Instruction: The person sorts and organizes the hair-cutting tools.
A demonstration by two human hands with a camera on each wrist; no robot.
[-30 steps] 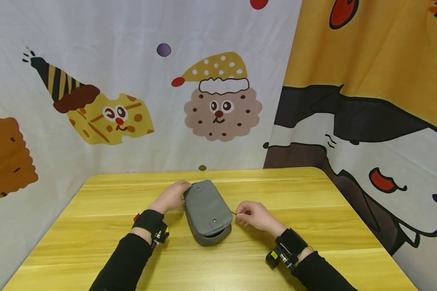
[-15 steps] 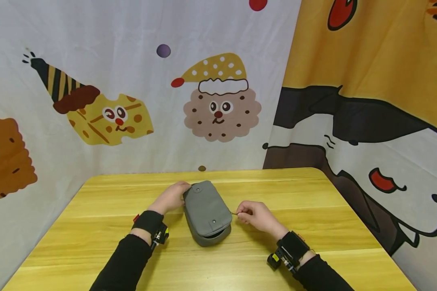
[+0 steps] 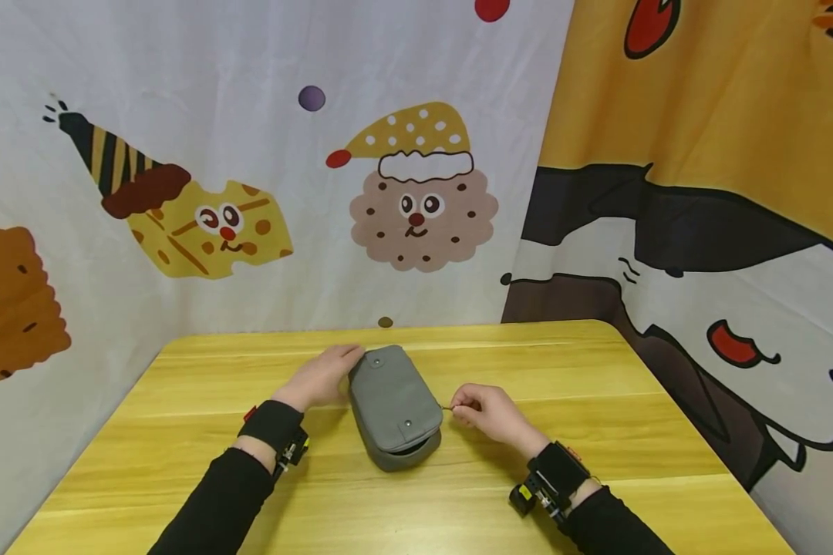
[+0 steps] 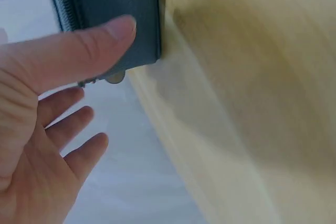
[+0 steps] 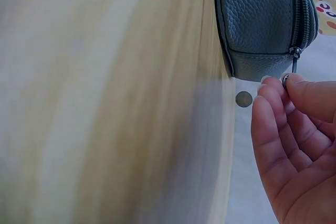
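A grey zippered bag point(image 3: 396, 397) with two snap studs lies on the wooden table point(image 3: 569, 362), its lid lifted a little at the near end. At its far left corner is my left hand point(image 3: 322, 378). The left wrist view has the thumb point(image 4: 97, 48) laid along the bag's side, the other fingers loosely spread past its end. My right hand point(image 3: 491, 410), on the bag's right side, pinches the zipper pull point(image 5: 294, 65) between thumb and fingertips. The pull stands straight out from the slider, and zipper teeth point(image 5: 302, 14) run along the bag's upper edge.
Behind the table hangs a white curtain point(image 3: 250, 139) printed with cartoon food. A yellow and brown cartoon curtain point(image 3: 597, 100) covers the right side. Each wrist carries a black strap with a small camera.
My left hand has shifted slightly left, its grip on the bag's far corner loosened. The right hand still pinches the zipper pull, and the bag stays nearly in place.
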